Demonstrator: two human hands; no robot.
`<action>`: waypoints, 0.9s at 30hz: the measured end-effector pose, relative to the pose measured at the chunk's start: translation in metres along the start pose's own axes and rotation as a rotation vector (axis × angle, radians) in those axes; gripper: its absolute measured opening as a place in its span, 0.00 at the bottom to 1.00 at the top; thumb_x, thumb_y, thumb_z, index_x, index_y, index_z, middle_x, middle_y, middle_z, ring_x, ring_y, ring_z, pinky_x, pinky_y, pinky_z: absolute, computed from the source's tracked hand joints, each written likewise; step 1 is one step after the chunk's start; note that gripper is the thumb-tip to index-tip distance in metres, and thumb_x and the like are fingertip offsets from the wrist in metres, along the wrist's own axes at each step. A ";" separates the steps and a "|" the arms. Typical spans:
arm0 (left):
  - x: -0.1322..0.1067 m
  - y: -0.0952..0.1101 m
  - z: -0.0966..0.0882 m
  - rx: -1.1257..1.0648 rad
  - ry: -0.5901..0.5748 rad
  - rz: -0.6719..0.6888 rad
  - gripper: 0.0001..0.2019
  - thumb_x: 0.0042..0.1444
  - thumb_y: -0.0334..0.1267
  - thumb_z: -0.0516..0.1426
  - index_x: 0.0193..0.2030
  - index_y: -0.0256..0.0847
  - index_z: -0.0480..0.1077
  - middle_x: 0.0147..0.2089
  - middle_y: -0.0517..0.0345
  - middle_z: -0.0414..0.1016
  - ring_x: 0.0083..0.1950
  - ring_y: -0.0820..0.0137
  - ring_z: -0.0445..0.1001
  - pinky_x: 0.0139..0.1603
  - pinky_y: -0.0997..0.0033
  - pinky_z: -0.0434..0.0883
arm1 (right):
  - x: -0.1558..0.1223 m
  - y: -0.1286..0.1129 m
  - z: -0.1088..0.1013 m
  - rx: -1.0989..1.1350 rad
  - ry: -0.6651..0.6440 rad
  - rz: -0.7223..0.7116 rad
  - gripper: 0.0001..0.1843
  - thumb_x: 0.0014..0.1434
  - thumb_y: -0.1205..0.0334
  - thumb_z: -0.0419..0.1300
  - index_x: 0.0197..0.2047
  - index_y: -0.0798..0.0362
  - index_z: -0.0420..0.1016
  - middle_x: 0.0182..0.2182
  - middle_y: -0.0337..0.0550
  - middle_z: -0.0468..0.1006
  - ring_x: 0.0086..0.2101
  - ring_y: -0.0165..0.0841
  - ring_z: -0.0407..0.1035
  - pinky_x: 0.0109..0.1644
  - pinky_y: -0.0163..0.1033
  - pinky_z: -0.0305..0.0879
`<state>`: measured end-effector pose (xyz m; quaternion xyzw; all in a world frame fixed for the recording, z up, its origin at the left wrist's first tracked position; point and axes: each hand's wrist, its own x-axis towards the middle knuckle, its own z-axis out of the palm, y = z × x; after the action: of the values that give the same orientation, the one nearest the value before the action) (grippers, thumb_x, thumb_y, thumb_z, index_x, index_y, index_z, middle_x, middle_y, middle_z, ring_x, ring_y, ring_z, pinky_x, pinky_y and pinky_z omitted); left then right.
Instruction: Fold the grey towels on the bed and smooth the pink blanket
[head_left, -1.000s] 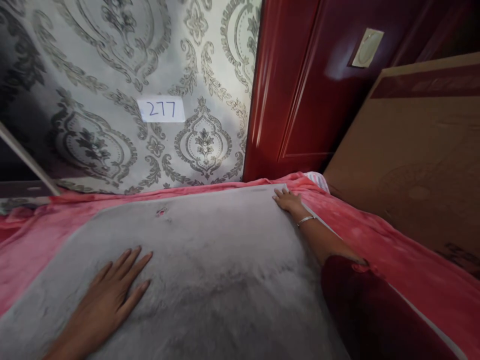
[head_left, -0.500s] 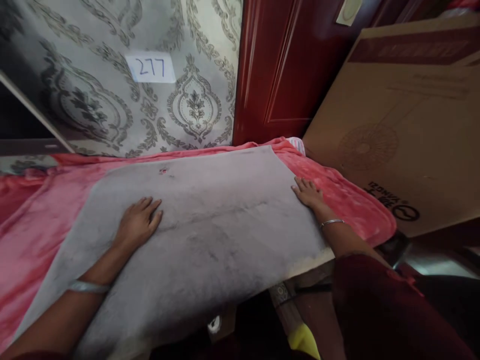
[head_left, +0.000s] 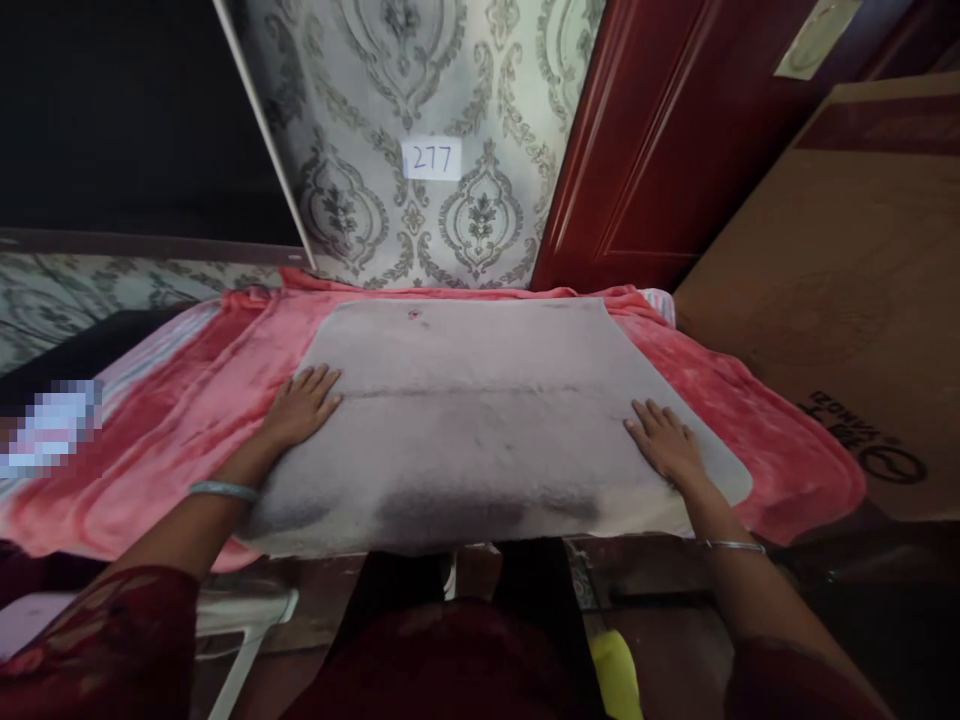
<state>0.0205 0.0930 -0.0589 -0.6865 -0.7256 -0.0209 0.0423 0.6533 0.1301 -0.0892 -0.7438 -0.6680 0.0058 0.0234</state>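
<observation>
A grey, soft-looking cloth (head_left: 465, 430) lies spread flat over a pink plush blanket (head_left: 739, 400). A faint crease runs across its middle, and a small reddish mark shows near its far edge. My left hand (head_left: 301, 405) rests palm down at the cloth's left edge, fingers spread. Toward the right side, my right hand (head_left: 666, 440) also lies flat on the cloth with its fingers apart. Neither hand holds anything.
A dark screen (head_left: 135, 120) stands at the back left. Patterned wallpaper with a paper label (head_left: 432, 159) reading 277 is behind. A red door (head_left: 637, 130) and a large cardboard box (head_left: 840, 270) are at the right.
The view has swung left and straightened, showing more of the screen and blanket. My left hand is now at the cloth's left edge; my right hand lies further in from the right edge.
</observation>
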 end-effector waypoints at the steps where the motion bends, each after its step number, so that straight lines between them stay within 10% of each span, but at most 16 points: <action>1: -0.008 -0.008 0.001 -0.002 -0.005 -0.037 0.32 0.68 0.50 0.41 0.75 0.42 0.51 0.77 0.47 0.48 0.77 0.53 0.47 0.72 0.43 0.49 | -0.001 0.001 0.000 0.005 0.017 0.013 0.35 0.70 0.45 0.36 0.74 0.49 0.53 0.73 0.46 0.51 0.70 0.47 0.46 0.70 0.60 0.48; 10: -0.045 -0.016 -0.007 -0.349 0.218 -0.274 0.25 0.61 0.38 0.49 0.63 0.35 0.70 0.66 0.42 0.69 0.70 0.53 0.62 0.70 0.51 0.57 | 0.002 0.003 0.009 0.057 0.089 -0.015 0.38 0.67 0.42 0.35 0.72 0.52 0.58 0.71 0.49 0.56 0.68 0.51 0.51 0.68 0.63 0.51; 17: -0.036 -0.026 -0.014 -0.548 0.227 -0.416 0.23 0.57 0.36 0.53 0.58 0.35 0.74 0.53 0.45 0.80 0.52 0.59 0.78 0.53 0.63 0.73 | 0.008 0.010 0.021 0.107 0.122 -0.014 0.41 0.64 0.40 0.35 0.71 0.51 0.59 0.71 0.49 0.57 0.67 0.52 0.52 0.67 0.64 0.51; 27: -0.026 -0.017 -0.012 -0.681 0.303 -0.480 0.23 0.56 0.37 0.55 0.58 0.36 0.73 0.46 0.49 0.80 0.45 0.64 0.77 0.47 0.66 0.73 | 0.021 0.025 0.040 0.177 0.181 -0.053 0.40 0.61 0.36 0.40 0.70 0.45 0.62 0.69 0.51 0.61 0.66 0.56 0.55 0.65 0.70 0.54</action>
<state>0.0058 0.0648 -0.0489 -0.4624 -0.8020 -0.3682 -0.0863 0.6788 0.1497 -0.1297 -0.7185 -0.6793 -0.0033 0.1494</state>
